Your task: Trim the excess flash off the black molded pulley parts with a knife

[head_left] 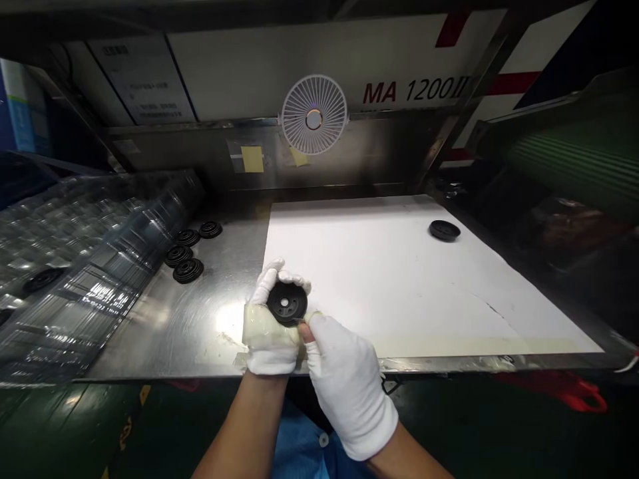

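Snugly, the white-gloved fingers (268,281) of the left hand (268,338) curl around the rim of a black moulded disc (286,303), holding it tilted with its pale centre hole toward the camera. The fingers spread wide enough to span the disc, and clear tape wraps much of the glove. The right hand (347,380) sits at about 5 o'clock from the disc, its thumb and forefinger narrowed against the lower edge; whether they grip the disc or something thin there, I cannot tell. The disc looks light and fairly stiff, perhaps rubber, and its smooth dark face may be slippery, so the rim seems the surest hold.

Beneath the hands lies a steel tabletop (160,322), with a white sheet (389,279) from 12 to 3 o'clock. Four ribbed black discs (187,253) sit at 11 o'clock, and a lone black disc (444,230) rests on the sheet at 2 o'clock. Clear plastic film (84,266) lies at 10 o'clock, with another dark disc (44,279) on it. A small white fan (314,114) is mounted at 12 o'clock.
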### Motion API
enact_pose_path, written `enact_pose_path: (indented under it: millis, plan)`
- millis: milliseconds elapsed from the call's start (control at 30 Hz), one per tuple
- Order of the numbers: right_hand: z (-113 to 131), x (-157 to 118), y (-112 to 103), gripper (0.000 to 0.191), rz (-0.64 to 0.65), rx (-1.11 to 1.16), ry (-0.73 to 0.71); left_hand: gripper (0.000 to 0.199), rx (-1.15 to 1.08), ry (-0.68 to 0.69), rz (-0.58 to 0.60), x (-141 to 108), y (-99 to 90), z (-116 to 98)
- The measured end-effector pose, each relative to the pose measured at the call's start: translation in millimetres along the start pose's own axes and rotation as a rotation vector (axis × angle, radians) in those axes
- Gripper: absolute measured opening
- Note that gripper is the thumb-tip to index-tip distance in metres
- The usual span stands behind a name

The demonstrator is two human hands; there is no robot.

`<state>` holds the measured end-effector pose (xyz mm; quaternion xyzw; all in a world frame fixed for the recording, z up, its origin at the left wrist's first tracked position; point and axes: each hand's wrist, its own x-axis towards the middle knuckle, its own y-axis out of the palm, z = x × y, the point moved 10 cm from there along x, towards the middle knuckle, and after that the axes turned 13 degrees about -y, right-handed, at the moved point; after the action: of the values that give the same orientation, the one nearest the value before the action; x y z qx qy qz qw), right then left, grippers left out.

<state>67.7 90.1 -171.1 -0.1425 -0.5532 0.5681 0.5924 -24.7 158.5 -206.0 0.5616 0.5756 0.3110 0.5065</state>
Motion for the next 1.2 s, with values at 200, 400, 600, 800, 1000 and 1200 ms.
enact_pose_path:
  millis: [200,400,600,800,1000,1200]
  plan:
    - [1,-1,1,0.022,0.015,0.048,-0.019,0.027,0.189,-0.048,0.023,-4,3.5,2]
    - [-3,1,-4,0.023,-0.012,-0.023,-0.016,0.018,0.116,-0.044,0.061,-4,0.9,2]
    - [7,-4,6,0.022,0.043,0.059,-0.021,0.017,0.096,0.000,0.038,-6,-0.5,-3]
    - [1,-8,3,0.030,0.056,0.232,0.027,0.015,0.048,0.004,0.033,-5,-0.7,-9]
    - [-15,5,-16,0.023,0.036,0.122,0.018,0.014,0.075,-0.034,0.104,-7,9.7,-7]
    - [-12,17,-28,0.021,0.045,-0.012,-0.073,0.015,0.155,-0.066,0.105,-18,17.8,-2]
